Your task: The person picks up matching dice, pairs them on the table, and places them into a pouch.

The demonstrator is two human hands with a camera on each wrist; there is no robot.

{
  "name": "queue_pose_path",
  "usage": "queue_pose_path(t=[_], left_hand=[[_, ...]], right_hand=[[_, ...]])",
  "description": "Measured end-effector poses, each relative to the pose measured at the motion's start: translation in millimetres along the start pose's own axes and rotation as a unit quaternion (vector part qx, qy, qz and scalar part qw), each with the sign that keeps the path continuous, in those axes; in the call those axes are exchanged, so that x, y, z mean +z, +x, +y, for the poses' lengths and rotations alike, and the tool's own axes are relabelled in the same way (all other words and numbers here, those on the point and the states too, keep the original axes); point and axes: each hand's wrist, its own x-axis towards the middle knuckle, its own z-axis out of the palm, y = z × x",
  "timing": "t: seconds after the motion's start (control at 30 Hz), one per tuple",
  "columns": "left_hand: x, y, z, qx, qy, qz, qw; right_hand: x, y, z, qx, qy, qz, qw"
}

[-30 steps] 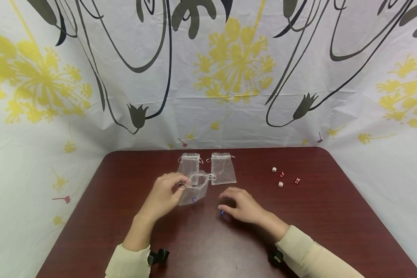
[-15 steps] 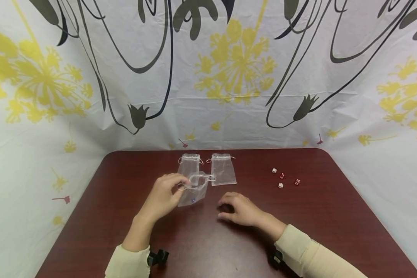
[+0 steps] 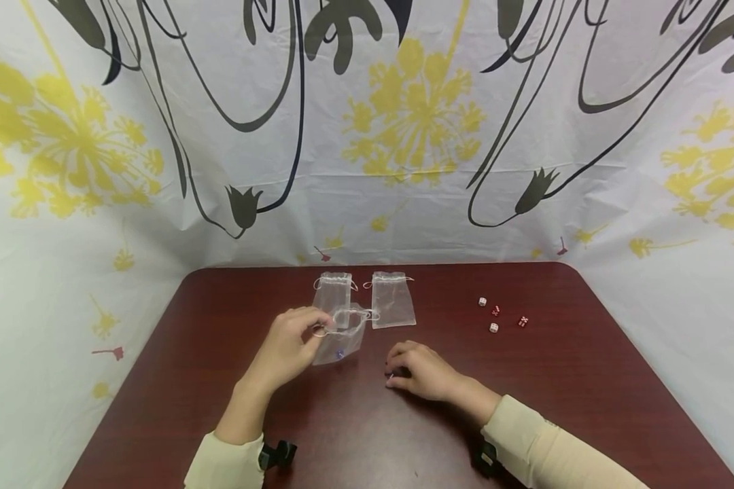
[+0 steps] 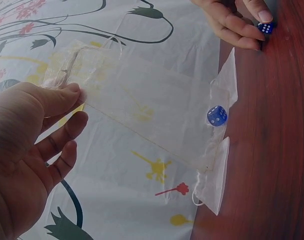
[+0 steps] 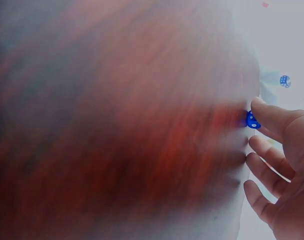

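Observation:
My left hand [image 3: 287, 343] pinches the rim of a sheer white drawstring bag [image 4: 152, 105], which hangs with its mouth partly spread. Low inside that bag lies a blue die [image 4: 217, 115] with white pips. To the right, just over the tabletop, my right hand [image 3: 425, 370] pinches a second blue die [image 5: 252, 120] between thumb and forefinger. In the head view the fingers mostly hide this die; the left wrist view shows it at the fingertips.
Two more sheer bags, a left one [image 3: 331, 288] and a right one [image 3: 394, 302], lie flat behind the held bag. Two white dice [image 3: 493, 327] and two red dice [image 3: 522, 321] sit at the right rear of the dark red table [image 3: 220, 292]. A patterned cloth [image 3: 367, 224] hangs behind it.
A second ago the blue die showed on the table by my right thumb; now the right fingers have drawn together around it. My left hand and its bag have barely moved.

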Motion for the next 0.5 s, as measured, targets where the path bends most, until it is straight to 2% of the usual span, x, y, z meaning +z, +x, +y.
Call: queue_pose_path(t=[0.2,0.37,0.5], left_hand=[[-1.3,0.0,1.3,0.000,0.002,0.003,1.0000],[-2.2,0.9,1.4,0.004,0.005,0.004,1.0000],[-2.5,0.6,0.8,0.007,0.008,0.002,0.9999]], right_hand=[[-1,-0.5,0,-0.002,0.001,0.002,1.0000],[-10,0.8,-2,-0.002,0.015,0.033,0.9993],[-26,5.0,-4,-0.018,0.021,0.062,0.9977]])
